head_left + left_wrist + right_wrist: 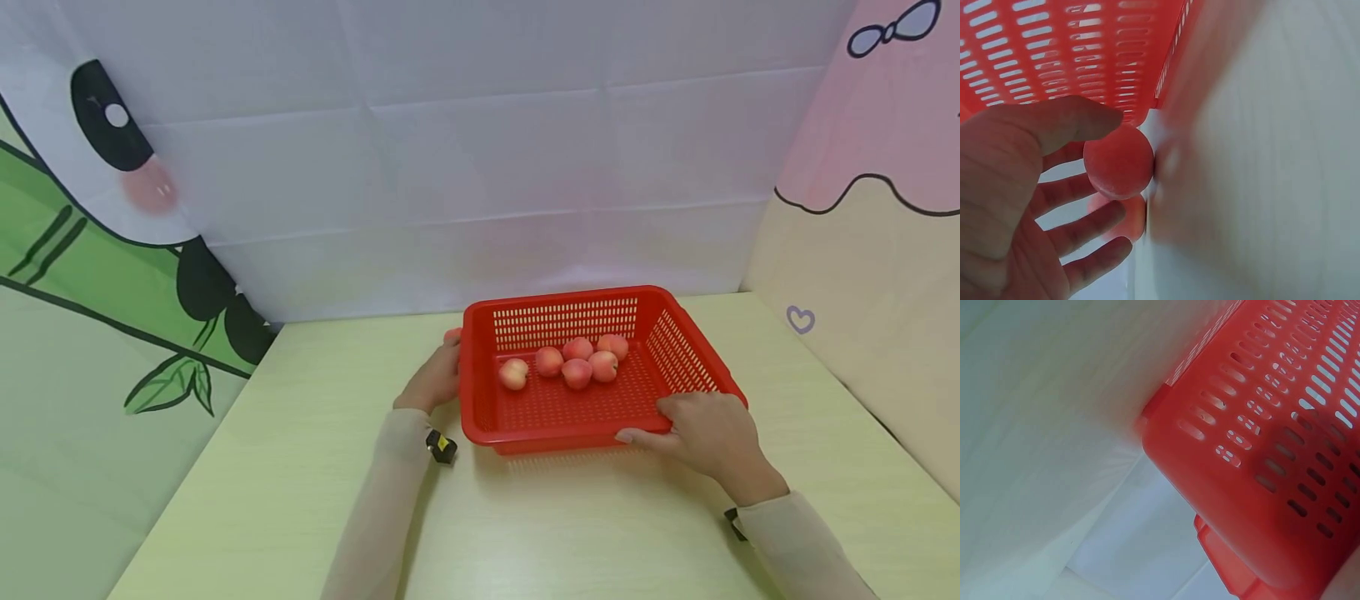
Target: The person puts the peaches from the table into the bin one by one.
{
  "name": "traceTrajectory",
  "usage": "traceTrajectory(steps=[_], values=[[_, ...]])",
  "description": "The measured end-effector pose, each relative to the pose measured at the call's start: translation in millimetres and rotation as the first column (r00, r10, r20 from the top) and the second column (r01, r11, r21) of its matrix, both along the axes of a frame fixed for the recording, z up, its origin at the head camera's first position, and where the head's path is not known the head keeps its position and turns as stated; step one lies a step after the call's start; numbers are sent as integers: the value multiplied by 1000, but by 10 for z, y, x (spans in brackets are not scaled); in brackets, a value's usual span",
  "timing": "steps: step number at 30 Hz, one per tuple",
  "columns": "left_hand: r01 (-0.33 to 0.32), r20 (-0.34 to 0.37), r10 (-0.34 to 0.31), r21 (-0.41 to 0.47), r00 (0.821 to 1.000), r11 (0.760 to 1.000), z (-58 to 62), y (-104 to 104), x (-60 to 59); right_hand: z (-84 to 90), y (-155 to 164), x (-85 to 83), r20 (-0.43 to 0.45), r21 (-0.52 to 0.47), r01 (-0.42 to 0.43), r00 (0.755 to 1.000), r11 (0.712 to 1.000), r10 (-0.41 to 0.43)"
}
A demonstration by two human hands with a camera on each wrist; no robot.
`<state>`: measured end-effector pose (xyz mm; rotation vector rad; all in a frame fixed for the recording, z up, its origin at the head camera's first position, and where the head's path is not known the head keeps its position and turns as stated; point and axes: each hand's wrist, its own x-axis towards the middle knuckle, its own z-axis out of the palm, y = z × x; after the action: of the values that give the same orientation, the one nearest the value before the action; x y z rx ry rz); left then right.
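The left hand (433, 379) pinches a peach (1119, 160) at the red basket's (480, 392) nine o'clock side. The right hand (705, 433) grips its five o'clock rim — six peaches (576, 373) inside.

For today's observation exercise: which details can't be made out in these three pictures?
- Head view: left hand fingertips, hidden behind the basket wall.
- Left wrist view: the table, blurred; the peach is sharp.
- Right wrist view: right hand barely shown, cut off by the frame edge.
- Head view: basket peaches, marks too small.
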<state>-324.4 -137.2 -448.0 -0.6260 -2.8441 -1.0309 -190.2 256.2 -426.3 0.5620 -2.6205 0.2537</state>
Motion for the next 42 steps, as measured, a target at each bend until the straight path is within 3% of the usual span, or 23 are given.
traceTrajectory(steps=[11, 16, 24, 30, 35, 42], values=[[-25, 78, 20, 58, 997, 998, -28, 40, 11, -16, 2, -4, -42, -2, -15, 999, 1000, 15], [36, 102, -47, 107, 994, 994, -77, 73, -1, -14, 2, -3, -31, -1, -10, 999, 1000, 10], [101, 32, -104, 96, 994, 990, -112, 104, 2, -3, 2, 2, -13, 2, -10, 1000, 1000, 10], [122, 101, -142, 180, 985, 976, -96, 105, 11, 4, 5, -3, -13, -1, -12, 1000, 1000, 12], [63, 143, -81, 125, 986, 990, -56, 84, 27, -7, 9, -9, -28, -3, -21, 999, 1000, 21], [-29, 94, 31, -23, 995, 999, 34, -1, 33, 12, 7, -7, -8, 12, -14, 1000, 1000, 15]])
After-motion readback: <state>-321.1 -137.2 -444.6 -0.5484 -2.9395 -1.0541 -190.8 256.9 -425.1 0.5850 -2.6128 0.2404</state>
